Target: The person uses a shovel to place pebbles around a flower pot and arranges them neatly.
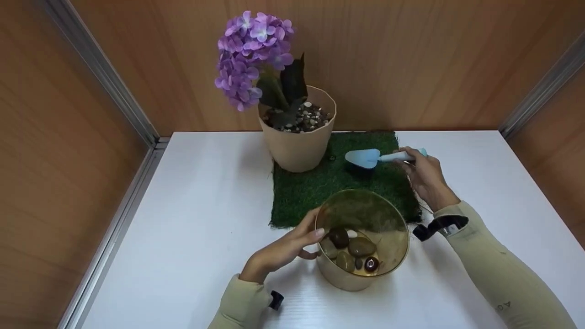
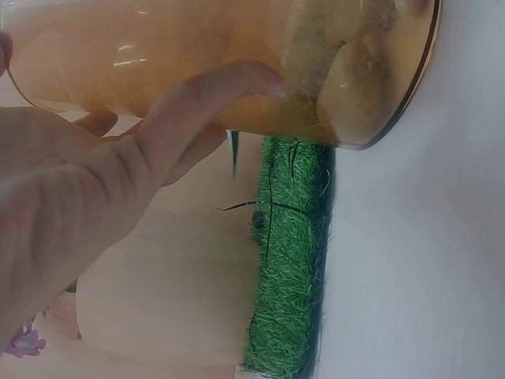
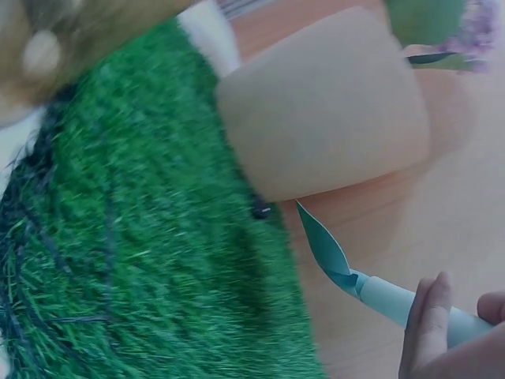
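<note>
My left hand (image 1: 290,242) grips the left side of a clear amber container (image 1: 356,281), thumb near its rim. Inside it lie several smooth stones (image 1: 362,246), dark brown, olive and one white. The left wrist view shows the thumb laid along the container's wall (image 2: 197,47). With my right hand (image 1: 425,176) I hold a small light blue trowel (image 1: 363,158) by its handle, its blade pointing left over the turf mat (image 1: 301,201). In the right wrist view, fingers wrap the trowel's handle (image 3: 390,302), and the blade is above the mat's edge, near the flowerpot (image 3: 323,110).
A beige flowerpot (image 1: 297,148) with purple flowers (image 1: 253,55) and pebbly filling (image 1: 311,119) stands on the mat's back left corner. A small dark stone (image 1: 332,157) lies beside it. Wooden panels (image 1: 411,64) enclose the white table (image 1: 205,196) at the back and sides.
</note>
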### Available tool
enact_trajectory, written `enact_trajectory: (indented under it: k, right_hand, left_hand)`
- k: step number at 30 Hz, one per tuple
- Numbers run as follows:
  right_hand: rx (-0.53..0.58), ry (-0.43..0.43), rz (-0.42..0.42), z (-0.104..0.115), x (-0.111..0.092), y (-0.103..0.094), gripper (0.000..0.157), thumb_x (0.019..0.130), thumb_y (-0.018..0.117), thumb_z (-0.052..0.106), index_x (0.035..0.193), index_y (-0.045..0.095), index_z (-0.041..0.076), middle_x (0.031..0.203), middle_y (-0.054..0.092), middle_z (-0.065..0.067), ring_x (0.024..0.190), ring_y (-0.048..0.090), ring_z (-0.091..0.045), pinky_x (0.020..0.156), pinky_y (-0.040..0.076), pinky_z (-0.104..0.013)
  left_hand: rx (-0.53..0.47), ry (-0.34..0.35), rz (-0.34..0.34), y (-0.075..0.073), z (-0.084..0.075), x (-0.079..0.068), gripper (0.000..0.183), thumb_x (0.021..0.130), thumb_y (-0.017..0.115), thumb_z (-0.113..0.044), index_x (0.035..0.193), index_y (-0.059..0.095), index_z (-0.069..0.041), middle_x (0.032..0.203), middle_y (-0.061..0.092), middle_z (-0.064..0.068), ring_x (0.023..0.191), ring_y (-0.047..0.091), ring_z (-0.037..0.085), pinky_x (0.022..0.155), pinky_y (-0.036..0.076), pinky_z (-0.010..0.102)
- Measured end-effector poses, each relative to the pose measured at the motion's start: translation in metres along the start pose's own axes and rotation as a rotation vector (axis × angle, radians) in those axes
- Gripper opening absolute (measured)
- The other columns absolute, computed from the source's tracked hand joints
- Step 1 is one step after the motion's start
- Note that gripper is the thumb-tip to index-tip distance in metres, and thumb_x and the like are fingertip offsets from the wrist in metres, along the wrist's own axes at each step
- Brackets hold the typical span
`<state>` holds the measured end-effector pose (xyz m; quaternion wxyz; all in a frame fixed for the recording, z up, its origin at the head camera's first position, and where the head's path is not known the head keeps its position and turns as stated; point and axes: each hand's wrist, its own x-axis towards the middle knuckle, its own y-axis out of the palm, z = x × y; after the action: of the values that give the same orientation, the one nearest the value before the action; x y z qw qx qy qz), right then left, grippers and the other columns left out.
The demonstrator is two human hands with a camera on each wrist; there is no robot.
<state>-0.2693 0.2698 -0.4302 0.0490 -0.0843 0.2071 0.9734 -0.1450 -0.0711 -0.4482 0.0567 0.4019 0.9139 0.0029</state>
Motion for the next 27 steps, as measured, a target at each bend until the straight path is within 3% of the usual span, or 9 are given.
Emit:
enact_trajectory:
  k: [4,8,15,22,27]
  right_hand:
    - [0.119,0.003,0.03,0.019,-0.016,-0.01,0.047,0.092,0.058,0.02,0.129,0.045,-0.007,0.131,0.035,-0.013,0.124,0.041,-0.023,0.099,0.037,-0.028]
    - [0.21,-0.002,0.071,0.039,-0.035,-0.018,0.043,0.091,0.061,0.016,0.124,0.051,-0.009,0.127,0.045,-0.017,0.122,0.046,-0.025,0.097,0.039,-0.028]
    - [0.285,-0.019,0.209,0.073,-0.074,-0.022,0.029,0.095,0.054,0.01,0.114,0.057,-0.011,0.117,0.057,-0.022,0.109,0.056,-0.028,0.086,0.048,-0.028]
    - [0.242,-0.076,0.432,0.088,-0.109,-0.015,0.033,0.102,0.034,0.007,0.115,0.054,-0.016,0.114,0.059,-0.025,0.087,0.062,-0.027,0.078,0.052,-0.028]
    - [0.059,-0.117,0.5,0.088,-0.125,-0.006,0.034,0.102,0.032,0.007,0.117,0.052,-0.016,0.113,0.061,-0.023,0.077,0.062,-0.022,0.076,0.051,-0.026]
  left_hand:
    - [-0.006,0.003,0.005,0.0,0.0,0.001,0.058,0.096,0.041,-0.049,0.146,0.012,-0.041,0.152,0.008,-0.008,0.137,0.021,0.03,0.087,0.047,0.042]
    - [-0.004,0.002,0.003,0.0,-0.001,0.001,0.058,0.096,0.041,-0.049,0.146,0.013,-0.041,0.152,0.01,-0.008,0.136,0.022,0.03,0.087,0.047,0.042]
    - [0.01,-0.006,-0.007,0.0,-0.002,0.001,0.057,0.096,0.041,-0.049,0.145,0.013,-0.043,0.151,0.011,-0.009,0.136,0.023,0.029,0.086,0.047,0.041]
    - [0.011,-0.017,-0.011,0.001,-0.002,0.001,0.055,0.096,0.04,-0.046,0.145,0.013,-0.044,0.151,0.013,-0.007,0.136,0.023,0.03,0.088,0.046,0.043]
    - [0.003,-0.016,-0.013,0.001,0.0,0.001,0.055,0.096,0.04,-0.048,0.144,0.014,-0.044,0.151,0.014,-0.006,0.135,0.024,0.03,0.088,0.046,0.043]
